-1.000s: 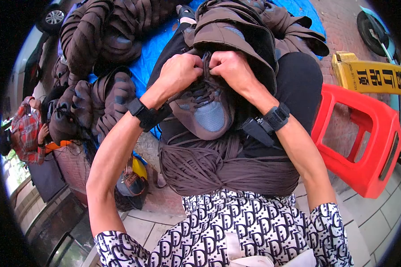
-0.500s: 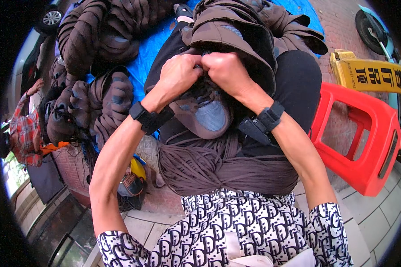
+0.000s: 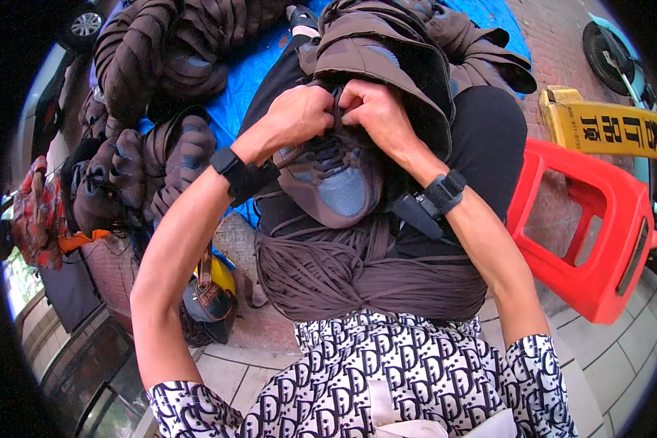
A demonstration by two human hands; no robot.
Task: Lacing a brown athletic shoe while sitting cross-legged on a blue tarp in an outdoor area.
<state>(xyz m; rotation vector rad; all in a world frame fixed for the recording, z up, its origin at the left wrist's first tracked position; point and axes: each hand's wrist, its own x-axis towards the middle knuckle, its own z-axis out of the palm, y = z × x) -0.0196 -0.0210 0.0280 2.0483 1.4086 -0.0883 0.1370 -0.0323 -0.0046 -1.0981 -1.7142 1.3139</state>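
Observation:
A brown shoe upper (image 3: 342, 194) with a blue-grey mesh toe rests on my lap, its toe toward me. Dark lacing crosses its front. At its top, my left hand (image 3: 303, 114) is closed, fingers pinched at the shoelace. Just to its right, my right hand (image 3: 374, 111) is closed too, thumb and fingertips pinching at the lacing. A small gap separates the hands; the fingertips partly hide the lace. Below the upper, a thick bundle of brown shoelaces (image 3: 372, 281) lies across my lap. Nested brown uppers (image 3: 358, 62) lean just beyond my hands.
More stacked uppers (image 3: 186, 69) pile up at the left on a blue tarp (image 3: 252, 91). A red plastic stool (image 3: 613, 281) stands at my right, with a yellow sign (image 3: 598, 124) behind it. At far left is another person in a plaid sleeve (image 3: 40, 219).
My hands have drawn slightly apart from being together over the lacing, uncovering more of the upper's front. The person at far left has shifted an arm.

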